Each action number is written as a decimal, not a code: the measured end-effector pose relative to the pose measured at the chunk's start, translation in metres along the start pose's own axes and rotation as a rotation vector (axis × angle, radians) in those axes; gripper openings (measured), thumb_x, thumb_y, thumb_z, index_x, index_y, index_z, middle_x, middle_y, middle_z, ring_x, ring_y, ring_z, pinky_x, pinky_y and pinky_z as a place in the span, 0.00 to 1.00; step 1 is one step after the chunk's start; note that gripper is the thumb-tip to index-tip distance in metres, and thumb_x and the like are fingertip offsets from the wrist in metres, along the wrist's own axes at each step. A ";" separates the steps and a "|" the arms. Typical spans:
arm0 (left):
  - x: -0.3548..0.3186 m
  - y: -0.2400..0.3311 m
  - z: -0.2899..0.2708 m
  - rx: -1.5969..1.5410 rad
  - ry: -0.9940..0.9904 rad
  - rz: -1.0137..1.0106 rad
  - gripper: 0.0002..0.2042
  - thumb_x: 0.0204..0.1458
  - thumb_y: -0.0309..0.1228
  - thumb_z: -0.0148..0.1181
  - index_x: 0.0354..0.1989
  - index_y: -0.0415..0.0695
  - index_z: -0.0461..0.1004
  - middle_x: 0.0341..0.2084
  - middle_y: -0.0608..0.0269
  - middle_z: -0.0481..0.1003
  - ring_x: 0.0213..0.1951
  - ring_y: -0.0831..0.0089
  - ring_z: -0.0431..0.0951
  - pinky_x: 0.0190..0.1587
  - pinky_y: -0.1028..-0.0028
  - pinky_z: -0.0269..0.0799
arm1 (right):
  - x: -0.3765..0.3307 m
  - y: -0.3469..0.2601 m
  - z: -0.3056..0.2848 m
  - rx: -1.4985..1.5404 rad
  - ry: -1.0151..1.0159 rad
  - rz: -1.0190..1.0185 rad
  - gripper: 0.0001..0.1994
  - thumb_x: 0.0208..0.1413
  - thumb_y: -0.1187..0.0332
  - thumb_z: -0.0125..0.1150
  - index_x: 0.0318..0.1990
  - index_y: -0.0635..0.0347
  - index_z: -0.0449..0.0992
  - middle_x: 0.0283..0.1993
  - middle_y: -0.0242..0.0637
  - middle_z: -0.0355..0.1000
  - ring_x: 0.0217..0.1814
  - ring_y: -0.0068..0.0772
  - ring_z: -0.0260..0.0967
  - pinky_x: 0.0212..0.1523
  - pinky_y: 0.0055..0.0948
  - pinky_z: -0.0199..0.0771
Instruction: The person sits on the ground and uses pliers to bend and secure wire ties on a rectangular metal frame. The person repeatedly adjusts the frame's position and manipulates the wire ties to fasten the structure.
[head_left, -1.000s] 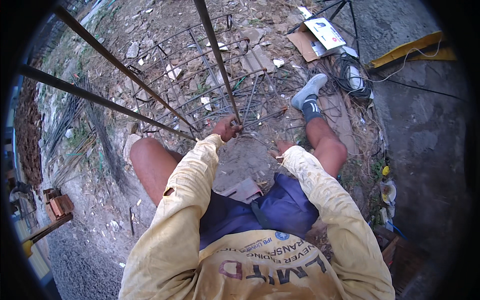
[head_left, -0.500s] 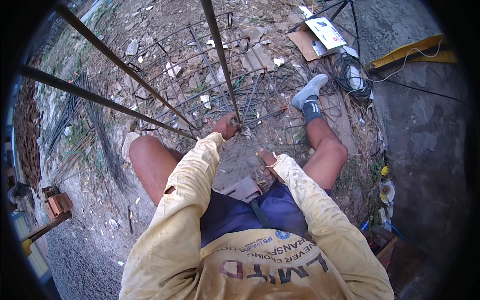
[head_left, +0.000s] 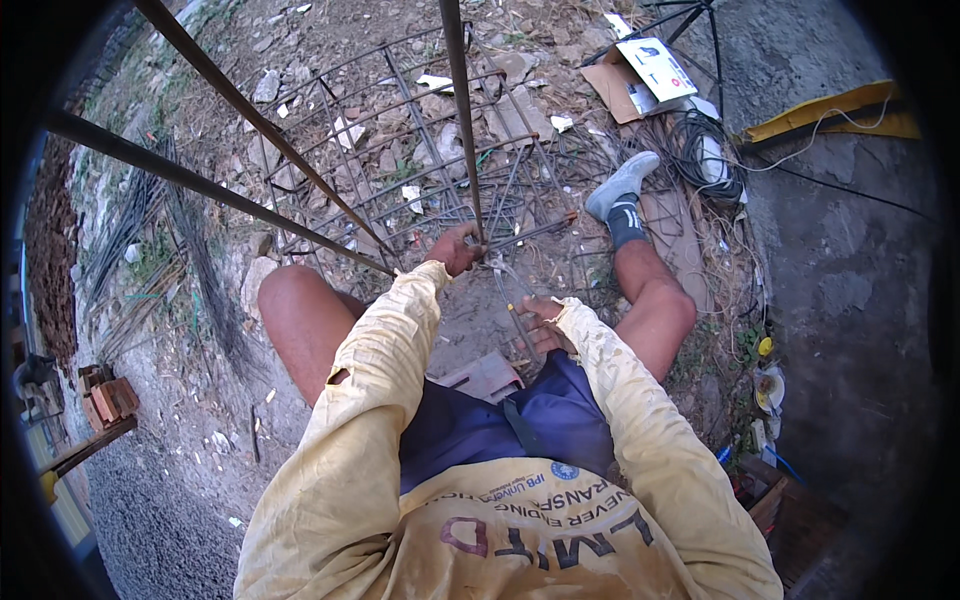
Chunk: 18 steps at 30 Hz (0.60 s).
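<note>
Left fingers (head_left: 464, 234) touch a rod (head_left: 464, 120); right fingers (head_left: 541, 304) hold pincers (head_left: 517, 321) (yellow-marked).

Worn on your head, the wide fisheye camera looks down and forward, your shirt (head_left: 500, 525) near at the bottom, the ground (head_left: 468, 328) farther off.

From here I'm seeing a stained yellow shirt (head_left: 420, 495) with dark lettering (head_left: 580, 548), its long sleeves (head_left: 375, 370) fraying, the left one holed; purple-blue shorts (head_left: 565, 410), a white-marked dark sock (head_left: 626, 222) and a grey shoe (head_left: 622, 184).
</note>
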<state>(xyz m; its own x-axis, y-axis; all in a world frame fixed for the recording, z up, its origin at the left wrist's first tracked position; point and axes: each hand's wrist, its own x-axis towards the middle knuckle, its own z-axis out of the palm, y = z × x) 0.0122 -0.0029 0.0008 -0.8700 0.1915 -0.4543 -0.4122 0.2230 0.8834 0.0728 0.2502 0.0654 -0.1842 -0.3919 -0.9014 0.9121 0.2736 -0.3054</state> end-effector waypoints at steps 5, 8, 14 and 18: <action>-0.001 0.002 0.002 -0.003 0.011 0.002 0.07 0.52 0.27 0.62 0.38 0.45 0.72 0.22 0.66 0.73 0.20 0.78 0.69 0.22 0.73 0.66 | -0.003 -0.013 0.000 -0.112 0.056 -0.040 0.26 0.52 0.45 0.61 0.50 0.53 0.68 0.37 0.37 0.72 0.34 0.39 0.74 0.34 0.37 0.74; -0.001 0.002 0.001 -0.004 0.005 -0.005 0.07 0.52 0.28 0.62 0.37 0.45 0.72 0.24 0.65 0.73 0.21 0.77 0.70 0.24 0.73 0.67 | -0.008 -0.025 0.002 -0.196 0.062 -0.056 0.24 0.51 0.49 0.64 0.47 0.54 0.68 0.32 0.36 0.71 0.29 0.36 0.73 0.29 0.36 0.73; -0.001 0.000 -0.001 0.080 0.039 0.052 0.08 0.51 0.28 0.63 0.37 0.43 0.72 0.28 0.63 0.73 0.25 0.75 0.72 0.26 0.73 0.69 | -0.014 -0.030 0.010 -0.244 0.056 -0.039 0.20 0.48 0.55 0.71 0.40 0.56 0.70 0.24 0.35 0.69 0.20 0.31 0.71 0.21 0.34 0.72; -0.006 0.011 0.003 0.012 0.027 0.062 0.08 0.50 0.27 0.63 0.36 0.42 0.72 0.28 0.61 0.74 0.27 0.73 0.73 0.29 0.71 0.70 | -0.007 -0.038 -0.007 -0.419 0.066 0.105 0.22 0.44 0.58 0.73 0.39 0.60 0.68 0.21 0.33 0.67 0.17 0.29 0.68 0.20 0.35 0.71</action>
<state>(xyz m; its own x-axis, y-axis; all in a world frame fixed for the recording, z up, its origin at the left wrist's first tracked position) 0.0133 0.0016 0.0127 -0.9007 0.1798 -0.3954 -0.3542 0.2228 0.9082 0.0371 0.2489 0.0814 -0.1337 -0.2893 -0.9479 0.7021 0.6473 -0.2966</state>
